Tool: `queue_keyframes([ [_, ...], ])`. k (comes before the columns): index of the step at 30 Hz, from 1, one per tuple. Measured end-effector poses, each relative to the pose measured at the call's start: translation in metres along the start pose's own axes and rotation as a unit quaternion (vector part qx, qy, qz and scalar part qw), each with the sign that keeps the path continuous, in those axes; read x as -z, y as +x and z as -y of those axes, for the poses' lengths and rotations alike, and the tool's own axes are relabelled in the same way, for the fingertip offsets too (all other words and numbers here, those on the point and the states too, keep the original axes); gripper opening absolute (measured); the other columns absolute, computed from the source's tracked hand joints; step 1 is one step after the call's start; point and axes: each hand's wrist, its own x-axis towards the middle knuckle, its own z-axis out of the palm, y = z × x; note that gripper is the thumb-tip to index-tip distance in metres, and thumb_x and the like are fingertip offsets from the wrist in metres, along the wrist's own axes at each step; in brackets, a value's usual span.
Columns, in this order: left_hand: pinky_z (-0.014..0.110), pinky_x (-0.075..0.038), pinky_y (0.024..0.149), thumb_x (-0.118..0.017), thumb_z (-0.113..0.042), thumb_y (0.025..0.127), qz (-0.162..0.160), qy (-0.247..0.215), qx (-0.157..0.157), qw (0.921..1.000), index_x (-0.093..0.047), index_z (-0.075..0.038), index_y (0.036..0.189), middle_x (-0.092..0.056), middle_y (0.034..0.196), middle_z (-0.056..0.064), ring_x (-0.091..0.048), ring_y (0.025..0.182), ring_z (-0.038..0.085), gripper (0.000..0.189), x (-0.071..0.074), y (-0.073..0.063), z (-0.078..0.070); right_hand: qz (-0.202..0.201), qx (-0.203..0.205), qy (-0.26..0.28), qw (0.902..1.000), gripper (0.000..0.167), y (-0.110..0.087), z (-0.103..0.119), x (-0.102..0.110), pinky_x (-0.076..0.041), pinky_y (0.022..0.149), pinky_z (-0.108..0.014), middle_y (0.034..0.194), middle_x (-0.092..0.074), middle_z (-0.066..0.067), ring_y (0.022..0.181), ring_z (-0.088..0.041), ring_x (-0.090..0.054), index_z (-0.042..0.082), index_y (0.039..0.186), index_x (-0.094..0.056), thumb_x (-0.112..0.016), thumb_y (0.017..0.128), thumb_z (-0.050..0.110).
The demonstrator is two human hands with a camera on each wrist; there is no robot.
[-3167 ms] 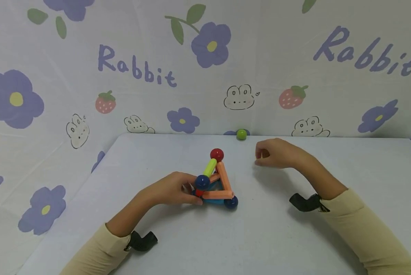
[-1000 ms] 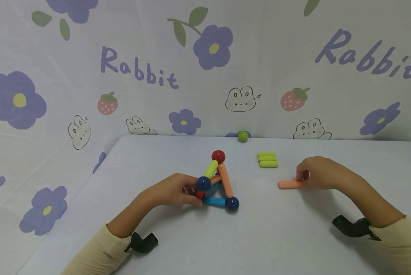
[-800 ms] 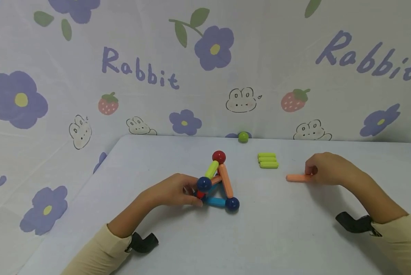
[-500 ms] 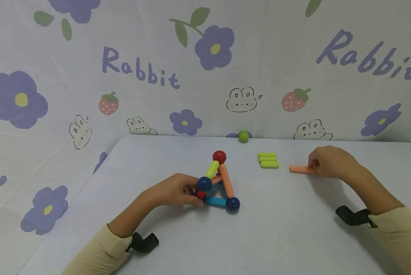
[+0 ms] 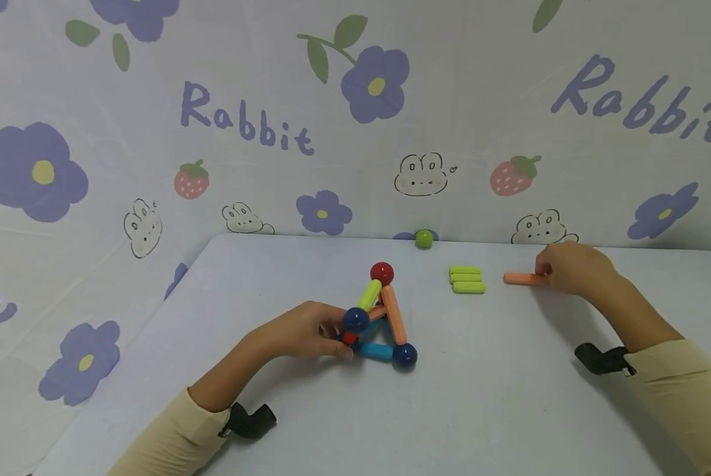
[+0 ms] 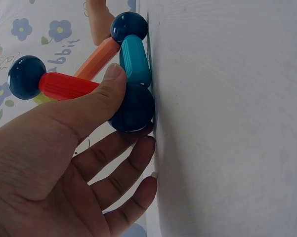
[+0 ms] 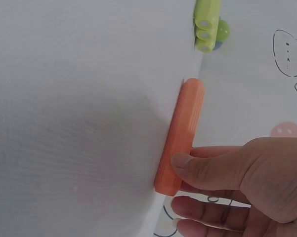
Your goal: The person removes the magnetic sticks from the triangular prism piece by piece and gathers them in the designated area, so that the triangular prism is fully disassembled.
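Note:
A frame of magnetic sticks and balls [image 5: 393,315] stands on the table, with a red ball [image 5: 381,274] on top and dark blue balls at other corners. My left hand [image 5: 307,330] holds its near left corner. In the left wrist view, the thumb lies against a dark blue ball [image 6: 133,111] where red [image 6: 66,86] and light blue [image 6: 135,61] sticks meet. Farther right, my right hand [image 5: 578,268] pinches one end of a loose orange magnetic stick [image 7: 183,133] at the tabletop. Left of that stick lie three yellow-green sticks [image 5: 467,279] side by side.
A green ball [image 5: 424,239] sits at the table's back edge, against a cloth backdrop [image 5: 260,59] printed with flowers and rabbits. Both wrists carry black devices [image 5: 250,420]. The white tabletop [image 5: 450,410] stretches toward me.
An orange stick at the frame's front is gone from there. My right hand moved right with an orange stick, then away from me, uncovering the yellow-green sticks. The left hand kept its hold.

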Motion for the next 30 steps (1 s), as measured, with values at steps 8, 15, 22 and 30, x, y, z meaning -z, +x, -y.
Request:
queue_keyframes([
  [8, 0.027, -0.055, 0.076, -0.083, -0.020, 0.085, -0.002, 0.001, 0.006, 1.0000, -0.071, -0.013, 0.112, -0.068, 0.094, -0.011, -0.064, 0.086, 0.011, 0.030, 0.000, 0.000, 0.000, -0.015, 0.002, 0.004, 0.9999, 0.011, 0.004, -0.003, -0.002, -0.051, 0.065, -0.047, 0.082, -0.067, -0.009, 0.073, -0.025, -0.058, 0.005, 0.092, -0.075, -0.074, 0.083, -0.001],
  [15, 0.028, -0.055, 0.076, -0.083, -0.020, 0.085, -0.001, 0.000, 0.007, 1.0000, -0.071, -0.013, 0.112, -0.068, 0.093, -0.012, -0.063, 0.086, 0.011, 0.030, 0.000, 0.000, 0.000, -0.014, -0.005, 0.010, 0.9998, 0.013, 0.007, -0.001, -0.005, -0.051, 0.068, -0.048, 0.085, -0.067, -0.012, 0.076, -0.027, -0.058, 0.002, 0.096, -0.075, -0.073, 0.084, -0.002],
  [22, 0.028, -0.055, 0.077, -0.082, -0.020, 0.086, -0.001, 0.002, 0.006, 1.0000, -0.071, -0.014, 0.110, -0.068, 0.092, -0.013, -0.064, 0.086, 0.012, 0.027, -0.001, 0.001, 0.001, -0.023, -0.008, 0.013, 0.9996, 0.017, 0.004, 0.008, -0.004, -0.052, 0.074, -0.053, 0.095, -0.069, -0.018, 0.085, -0.034, -0.062, -0.002, 0.103, -0.074, -0.074, 0.087, 0.003],
  [30, 0.029, -0.055, 0.078, -0.082, -0.020, 0.086, -0.002, 0.001, 0.008, 1.0000, -0.071, -0.015, 0.109, -0.068, 0.091, -0.013, -0.064, 0.086, 0.012, 0.027, 0.000, 0.000, 0.001, -0.102, 0.111, 0.084, 0.9849, 0.016, -0.008, 0.085, 0.013, -0.055, 0.070, -0.041, 0.095, -0.072, -0.005, 0.083, -0.022, -0.064, 0.003, 0.103, -0.076, -0.077, 0.088, 0.010],
])
